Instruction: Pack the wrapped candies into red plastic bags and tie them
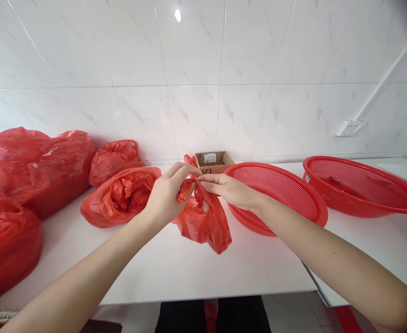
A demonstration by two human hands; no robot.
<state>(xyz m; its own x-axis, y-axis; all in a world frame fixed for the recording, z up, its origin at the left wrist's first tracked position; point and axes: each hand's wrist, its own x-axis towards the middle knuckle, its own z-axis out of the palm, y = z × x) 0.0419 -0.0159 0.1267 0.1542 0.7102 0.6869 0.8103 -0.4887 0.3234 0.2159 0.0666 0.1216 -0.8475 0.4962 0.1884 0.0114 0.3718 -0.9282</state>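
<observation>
Both hands meet over the middle of the white table (203, 273), holding up a red plastic bag (206, 226). My left hand (170, 192) is closed with thumb and fingers round the bag's gathered top. From the other side my right hand (227, 189) pinches the same twisted plastic between thumb and fingertips. The lower part of the bag hangs down crumpled, its contents hidden. Just left of my left hand sits an open red bag (120, 196) stuffed with crumpled red plastic. A round red mesh basket (276, 173) tilts beside my right hand.
Behind the hands stands an open cardboard box (215, 162). A second red basket (362, 203) with small dark items rests at right. Large red bags (51, 171) fill the left side, with a smaller bag (115, 159) by the wall. A socket (350, 128) is on the tiles.
</observation>
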